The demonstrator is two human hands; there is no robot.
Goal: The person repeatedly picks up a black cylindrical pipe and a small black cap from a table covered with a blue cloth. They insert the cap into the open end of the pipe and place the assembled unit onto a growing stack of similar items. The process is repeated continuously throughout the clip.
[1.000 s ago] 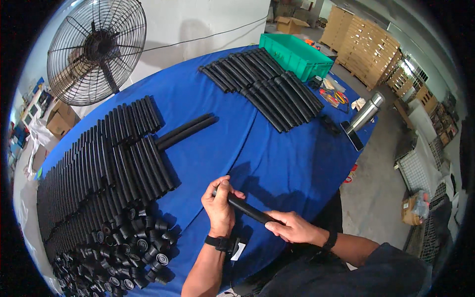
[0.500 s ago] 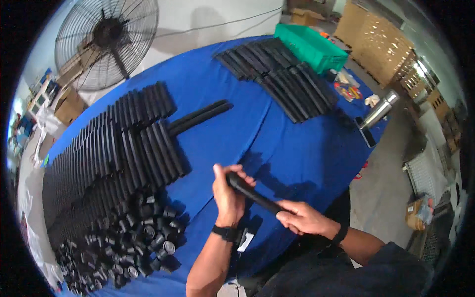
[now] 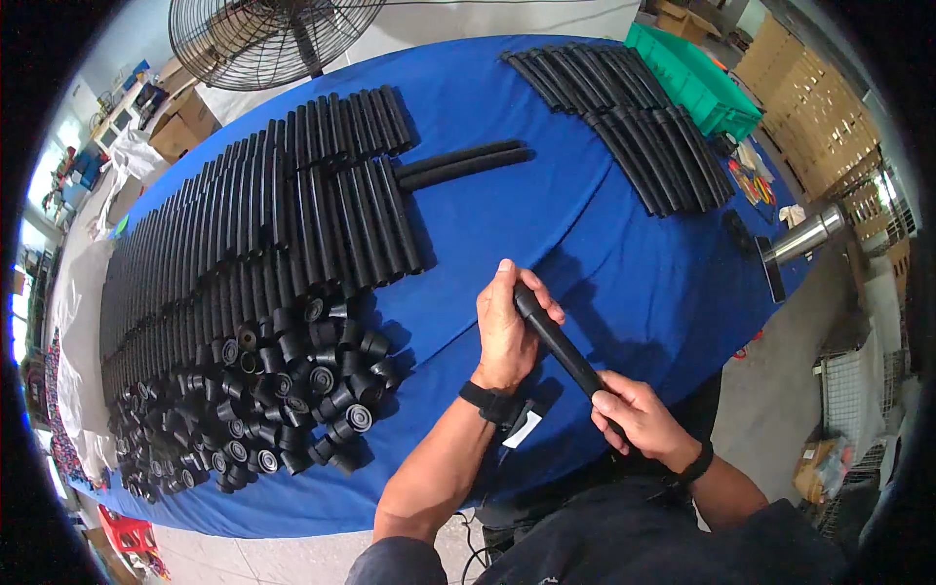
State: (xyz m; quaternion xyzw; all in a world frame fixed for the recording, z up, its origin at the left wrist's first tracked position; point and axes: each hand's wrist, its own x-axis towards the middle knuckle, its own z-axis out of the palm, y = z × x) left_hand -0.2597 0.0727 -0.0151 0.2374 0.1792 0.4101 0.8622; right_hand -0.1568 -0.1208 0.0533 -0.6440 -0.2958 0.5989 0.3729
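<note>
A black tube (image 3: 564, 347) slants in front of me between my two hands, above the blue cloth. My left hand (image 3: 509, 330) is around its far end, which rests against the palm, with the thumb sticking up and the fingers curled behind. My right hand (image 3: 643, 417) is closed round the near end, thumb on top. To the left of my hands lies a heap of short black caps (image 3: 322, 380) with ringed ends. Beyond the heap, many similar black tubes (image 3: 263, 210) lie side by side in rows, and two loose tubes (image 3: 463, 164) lie crosswise next to them.
The table wears a blue cloth (image 3: 468, 234). At the far right lie more black tubes (image 3: 634, 127), a green crate (image 3: 697, 83) and a metal cylinder (image 3: 807, 234) on a dark stand near the edge. A large fan (image 3: 278, 39) stands behind the table.
The view has shifted, so the table sits lower and further right in it. Both hands still hold the tube, which now slants more steeply.
</note>
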